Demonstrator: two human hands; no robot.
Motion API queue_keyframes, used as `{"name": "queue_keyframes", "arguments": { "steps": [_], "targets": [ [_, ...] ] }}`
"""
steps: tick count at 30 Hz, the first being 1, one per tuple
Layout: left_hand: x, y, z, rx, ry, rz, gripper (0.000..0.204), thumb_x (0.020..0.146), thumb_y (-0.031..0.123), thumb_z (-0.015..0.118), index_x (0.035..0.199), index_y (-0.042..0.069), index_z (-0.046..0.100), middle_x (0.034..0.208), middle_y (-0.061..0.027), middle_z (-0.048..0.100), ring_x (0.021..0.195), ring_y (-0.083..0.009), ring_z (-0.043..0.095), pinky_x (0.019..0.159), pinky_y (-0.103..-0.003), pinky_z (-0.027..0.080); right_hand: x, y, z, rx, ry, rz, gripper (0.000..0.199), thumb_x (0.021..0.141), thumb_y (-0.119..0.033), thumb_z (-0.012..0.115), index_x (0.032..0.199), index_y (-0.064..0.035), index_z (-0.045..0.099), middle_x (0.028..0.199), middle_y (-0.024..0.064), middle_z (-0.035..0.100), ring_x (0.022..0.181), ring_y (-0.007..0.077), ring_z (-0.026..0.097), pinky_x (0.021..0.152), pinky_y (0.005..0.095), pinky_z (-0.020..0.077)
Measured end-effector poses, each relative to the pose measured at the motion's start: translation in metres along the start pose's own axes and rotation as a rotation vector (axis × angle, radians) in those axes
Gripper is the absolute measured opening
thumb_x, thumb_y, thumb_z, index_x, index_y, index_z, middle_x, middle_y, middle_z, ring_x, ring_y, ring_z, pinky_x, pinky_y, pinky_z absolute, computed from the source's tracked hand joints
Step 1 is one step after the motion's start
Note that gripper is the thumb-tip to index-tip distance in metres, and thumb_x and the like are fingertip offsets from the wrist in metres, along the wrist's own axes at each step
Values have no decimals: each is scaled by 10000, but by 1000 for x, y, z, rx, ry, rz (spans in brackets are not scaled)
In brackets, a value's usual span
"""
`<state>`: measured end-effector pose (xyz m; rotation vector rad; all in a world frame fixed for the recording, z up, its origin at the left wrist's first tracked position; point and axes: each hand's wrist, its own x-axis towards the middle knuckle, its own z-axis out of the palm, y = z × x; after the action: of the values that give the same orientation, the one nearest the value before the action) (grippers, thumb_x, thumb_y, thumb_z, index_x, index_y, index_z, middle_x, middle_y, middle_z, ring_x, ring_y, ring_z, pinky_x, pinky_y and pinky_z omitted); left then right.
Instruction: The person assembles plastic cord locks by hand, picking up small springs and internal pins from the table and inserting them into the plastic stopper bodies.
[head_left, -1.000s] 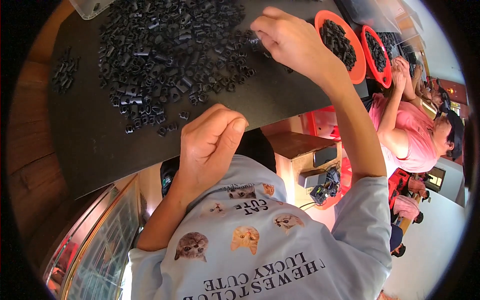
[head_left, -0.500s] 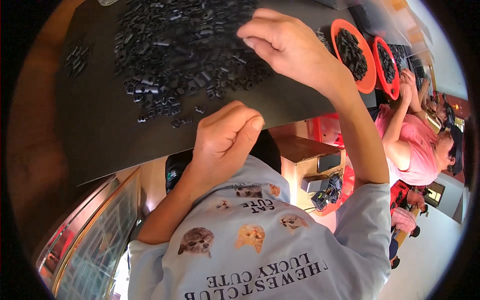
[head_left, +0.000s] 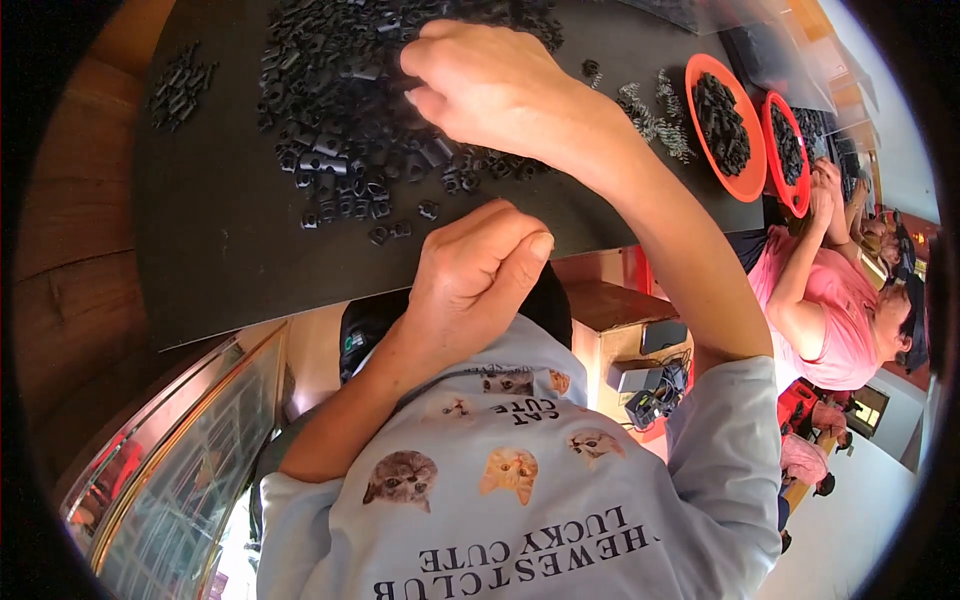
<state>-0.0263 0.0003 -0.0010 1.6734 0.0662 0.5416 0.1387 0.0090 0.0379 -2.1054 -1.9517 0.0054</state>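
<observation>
Just beyond the near table edge, my left hand (head_left: pixel 480 260) is closed in a fist, thumb along its side; whatever it may hold is hidden. My right hand (head_left: pixel 490 85) hovers over a large pile of small black cylindrical plastic parts (head_left: pixel 335 140). Its fingers are curled and the thumb tip stands apart from them, with nothing visible between. Several loose black parts (head_left: pixel 390 232) lie at the pile's near edge, close to my left hand. A smaller group of slim black parts (head_left: pixel 182 88) sits apart at the far left.
Small metal springs (head_left: pixel 655 122) lie right of my right forearm. Beyond them stand an orange bowl (head_left: pixel 750 185) and a red bowl (head_left: pixel 797 200), both holding black parts. A co-worker in pink (head_left: pixel 825 325) sits at the right. Below the table is a wooden box (head_left: pixel 610 305) with cables.
My right hand has moved left across the pile, and its thumb has parted from the fingers. My left fist keeps its shape. The whole view has shifted slightly.
</observation>
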Motion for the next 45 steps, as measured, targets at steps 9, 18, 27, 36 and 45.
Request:
{"name": "queue_keyframes", "arguments": {
  "steps": [9,18,27,36,45],
  "targets": [
    [0,2,1,-69,24,-62,86,890,30,598,837,-35,579,681,-103,504,582,-204,496,536,-310,415,3,-4,-4,-35,-4,-14,175,772,-137,575,848,-6,663,880,153,647,809,370,657,640,466,539],
    [0,5,-2,-343,101,-301,247,991,191,514,866,-2,605,720,-18,569,562,-60,481,511,-216,399,-69,-4,-27,410,314,-103,155,755,-59,672,885,-36,590,785,99,546,672,300,584,574,385,474],
    [4,3,-5,-546,103,-345,461,1026,402,386,820,29,562,758,-20,569,597,-65,490,525,-209,383,-104,-19,-33,248,326,-165,205,681,-42,653,878,-10,611,777,57,543,656,212,630,528,310,521],
    [-5,0,-4,-515,94,-283,252,1005,228,486,1019,-1,590,859,-29,606,618,-64,505,534,-196,399,-123,-7,-38,523,324,-66,339,701,66,622,1032,-2,597,832,110,565,686,286,591,593,359,494],
    [-8,0,-1,-481,91,-237,230,980,201,545,1057,-11,593,864,-20,610,599,-54,499,506,-187,391,-131,-13,-39,464,256,-103,307,746,41,624,1040,-47,616,814,105,557,729,280,619,601,363,514]
  ]
}}
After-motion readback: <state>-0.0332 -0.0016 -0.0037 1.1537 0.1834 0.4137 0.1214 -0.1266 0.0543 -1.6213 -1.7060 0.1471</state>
